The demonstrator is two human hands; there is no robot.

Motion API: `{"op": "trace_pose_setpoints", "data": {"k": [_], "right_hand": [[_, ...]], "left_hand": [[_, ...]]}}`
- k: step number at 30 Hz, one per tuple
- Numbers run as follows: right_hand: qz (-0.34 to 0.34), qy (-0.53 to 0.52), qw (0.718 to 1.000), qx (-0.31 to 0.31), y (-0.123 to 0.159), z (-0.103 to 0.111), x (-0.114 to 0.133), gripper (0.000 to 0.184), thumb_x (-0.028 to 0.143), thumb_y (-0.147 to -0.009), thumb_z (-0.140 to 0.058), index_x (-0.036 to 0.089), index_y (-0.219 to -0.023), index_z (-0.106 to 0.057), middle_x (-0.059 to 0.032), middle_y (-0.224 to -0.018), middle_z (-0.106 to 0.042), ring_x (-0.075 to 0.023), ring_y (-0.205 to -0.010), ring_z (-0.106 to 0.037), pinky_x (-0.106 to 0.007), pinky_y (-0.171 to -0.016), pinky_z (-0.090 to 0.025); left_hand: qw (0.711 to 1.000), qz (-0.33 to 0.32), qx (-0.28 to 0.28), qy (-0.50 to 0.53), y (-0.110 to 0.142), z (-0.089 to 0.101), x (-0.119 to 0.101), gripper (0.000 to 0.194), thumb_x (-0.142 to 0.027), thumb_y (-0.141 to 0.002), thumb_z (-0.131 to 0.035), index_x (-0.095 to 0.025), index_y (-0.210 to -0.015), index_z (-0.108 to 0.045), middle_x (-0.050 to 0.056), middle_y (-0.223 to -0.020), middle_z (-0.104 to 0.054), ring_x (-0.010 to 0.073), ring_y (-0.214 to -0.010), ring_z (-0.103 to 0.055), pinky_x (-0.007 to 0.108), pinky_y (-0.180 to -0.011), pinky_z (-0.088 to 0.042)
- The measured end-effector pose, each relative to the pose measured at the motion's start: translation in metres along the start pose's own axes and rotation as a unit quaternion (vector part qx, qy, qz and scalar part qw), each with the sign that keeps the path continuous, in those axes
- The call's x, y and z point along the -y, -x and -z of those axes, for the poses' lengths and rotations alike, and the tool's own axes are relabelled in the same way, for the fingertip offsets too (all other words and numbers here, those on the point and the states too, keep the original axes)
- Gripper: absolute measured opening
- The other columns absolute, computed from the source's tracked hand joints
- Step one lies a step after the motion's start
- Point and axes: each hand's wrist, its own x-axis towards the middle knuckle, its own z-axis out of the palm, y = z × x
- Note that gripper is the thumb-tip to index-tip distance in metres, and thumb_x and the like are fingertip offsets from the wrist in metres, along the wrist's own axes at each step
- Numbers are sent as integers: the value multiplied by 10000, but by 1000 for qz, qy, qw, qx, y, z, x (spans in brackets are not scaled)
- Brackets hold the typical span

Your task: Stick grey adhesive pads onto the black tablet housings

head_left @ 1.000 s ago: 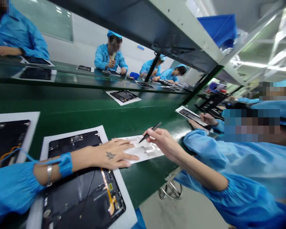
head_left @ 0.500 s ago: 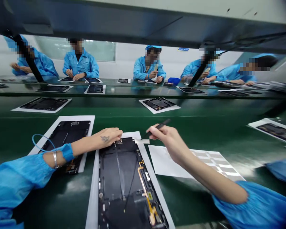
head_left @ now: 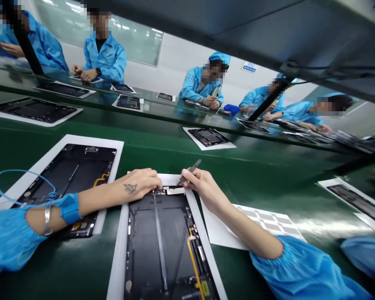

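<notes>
Black, the opened device [head_left: 171, 241], cut off below, runs lengthwise roughly six-to-twelve. At its twelve-o'clock end, the left hand [head_left: 143, 182] curls, grip hidden; the right hand [head_left: 203, 183] pinches a dark tool [head_left: 194, 166] at a pale strip [head_left: 176, 191]. Beyond, toward one, lies another panel [head_left: 210, 137].

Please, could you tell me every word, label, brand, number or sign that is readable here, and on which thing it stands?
No text can be read with certainty.
Wall sign: blue, white and yellow; its writing is too small and blurred.
Yellow-green label on the open device: too small to read.
Left hand: a dark tattoo, with no readable letters.
</notes>
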Motion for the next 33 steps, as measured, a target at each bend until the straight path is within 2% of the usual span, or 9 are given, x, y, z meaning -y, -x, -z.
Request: {"op": "trace_pose_setpoints", "data": {"k": [22,33], "right_hand": [[-2,26,1000,17,-2,3,4,505,638,-690,-766,180,-591,-576,-4,-641,-589,-155,-687,-564,-299,-716,-429],[5,50,999,12,-3,2,3,507,663,-694,-750,181,-646,-602,-2,-619,-586,-160,-665,-558,-304,-699,-439]], "left_hand": [[1000,10,7,-14,-4,1,-5,237,-89,-981,-462,-176,-901,-668,27,-878,-652,144,-792,-589,229,-702,-407],[1000,24,15,-8,-3,1,-4,263,-128,-997,-425,-182,-916,-670,34,-895,-653,151,-807,-596,241,-708,-421]]}}
